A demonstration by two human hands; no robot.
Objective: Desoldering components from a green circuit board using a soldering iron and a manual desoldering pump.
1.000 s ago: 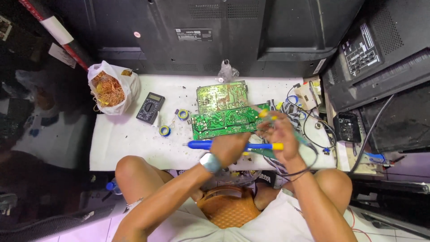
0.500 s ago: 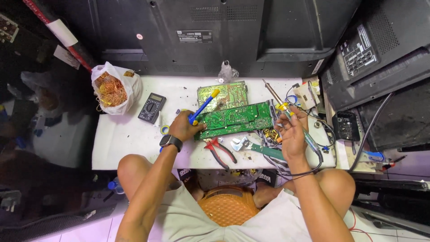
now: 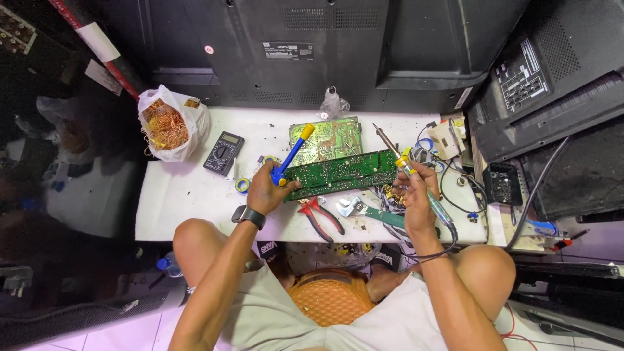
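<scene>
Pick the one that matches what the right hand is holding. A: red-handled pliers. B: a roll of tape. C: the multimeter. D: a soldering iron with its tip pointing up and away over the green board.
D: the right hand grips the soldering iron, its metal tip angled up past the green circuit board; the red-handled pliers and the multimeter lie untouched on the table.

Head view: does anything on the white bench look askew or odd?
The green circuit board is held tilted by the left hand, overlapping a second board. Small debris speckles the white bench.
</scene>
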